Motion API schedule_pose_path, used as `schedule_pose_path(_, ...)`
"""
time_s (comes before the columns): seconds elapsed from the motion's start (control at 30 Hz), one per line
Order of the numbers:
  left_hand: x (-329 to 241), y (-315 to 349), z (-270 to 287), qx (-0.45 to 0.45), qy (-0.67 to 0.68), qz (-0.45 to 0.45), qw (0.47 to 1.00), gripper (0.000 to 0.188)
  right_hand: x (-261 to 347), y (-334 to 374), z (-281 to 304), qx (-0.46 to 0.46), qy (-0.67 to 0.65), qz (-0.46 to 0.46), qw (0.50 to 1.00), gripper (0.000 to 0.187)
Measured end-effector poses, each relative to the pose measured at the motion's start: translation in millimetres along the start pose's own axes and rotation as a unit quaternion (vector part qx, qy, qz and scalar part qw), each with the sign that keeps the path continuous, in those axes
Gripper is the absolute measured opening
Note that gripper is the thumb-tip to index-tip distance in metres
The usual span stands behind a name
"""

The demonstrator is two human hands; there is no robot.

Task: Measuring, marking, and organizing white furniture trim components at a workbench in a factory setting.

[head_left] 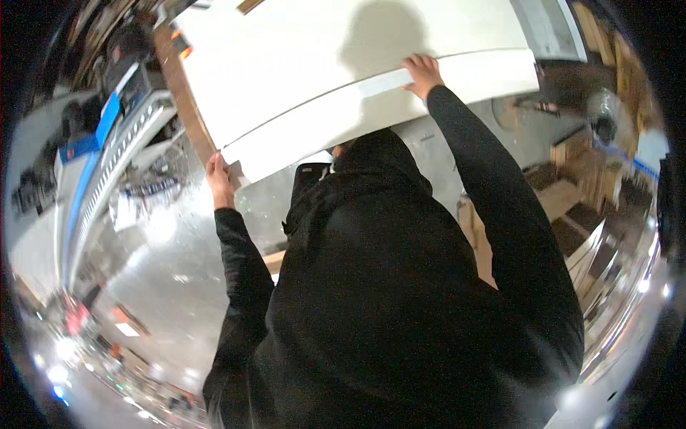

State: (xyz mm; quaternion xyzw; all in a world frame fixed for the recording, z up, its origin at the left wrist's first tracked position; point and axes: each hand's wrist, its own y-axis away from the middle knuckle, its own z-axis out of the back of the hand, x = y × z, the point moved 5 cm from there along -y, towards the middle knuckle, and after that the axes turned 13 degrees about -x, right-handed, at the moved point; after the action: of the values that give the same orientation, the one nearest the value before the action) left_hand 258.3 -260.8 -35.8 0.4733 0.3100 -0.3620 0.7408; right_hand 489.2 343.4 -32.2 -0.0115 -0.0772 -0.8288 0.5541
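A long white board (307, 127) runs along the near side of a large white panel (286, 50), with a dark line between them. At the board's left end is my left hand (219, 180), its fingers closed around the corner. My right hand (423, 73) rests farther along the board, thumb and fingers apart across the end of a pale flat strip (384, 84). The strip lies on the board along the dark line. Whether the strip is loose or fixed cannot be made out. My shadow falls over the panel and part of the board.
A brown wooden edge (187, 100) borders the panel on the left. Beyond it stands a long slotted metal piece (114, 154) beside a blue part (108, 120). Wooden pieces (572, 154) are stacked at the right. Grey floor (182, 264) shows at the lower left.
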Motion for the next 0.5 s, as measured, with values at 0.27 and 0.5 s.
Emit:
schedule_pose_path(0.27, -7, 6, -3, 0.029, -0.015, -0.052, 0.998, 0.033, 11, 6, 19, -0.015, -0.029, -0.002, 0.999, 0.062)
schedule_pose_path(0.5, 2, -7, 5, 0.046, -0.03, -0.058, 0.997, 0.034, 8, 5, 15, -0.046, -0.043, -0.007, 0.998, 0.058)
